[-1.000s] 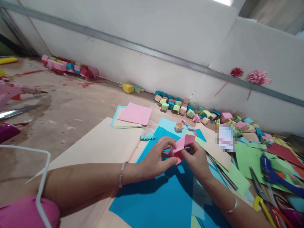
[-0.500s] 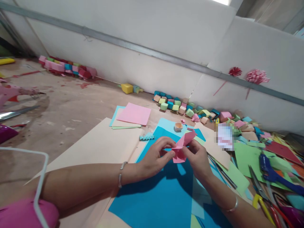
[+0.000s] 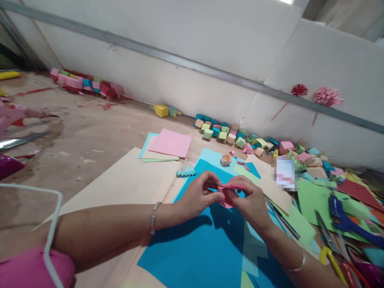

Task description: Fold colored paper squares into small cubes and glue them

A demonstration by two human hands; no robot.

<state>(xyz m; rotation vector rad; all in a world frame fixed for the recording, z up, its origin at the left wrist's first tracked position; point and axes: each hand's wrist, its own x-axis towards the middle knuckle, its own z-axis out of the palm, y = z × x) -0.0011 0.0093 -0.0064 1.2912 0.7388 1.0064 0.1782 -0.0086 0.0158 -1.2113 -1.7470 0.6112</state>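
Nearly meeting, left hand and right hand pinch pink paper, fingers bent.

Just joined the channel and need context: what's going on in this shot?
A person is working a folded pink paper piece with both bare hands. The left hand pinches one side of it and the right hand the other, above a large blue sheet. Beyond the hands sit a small peach paper cup and a pleated light-blue strip. Colored paper blocks line the wall; a blue glue gun and scissors lie to the right.
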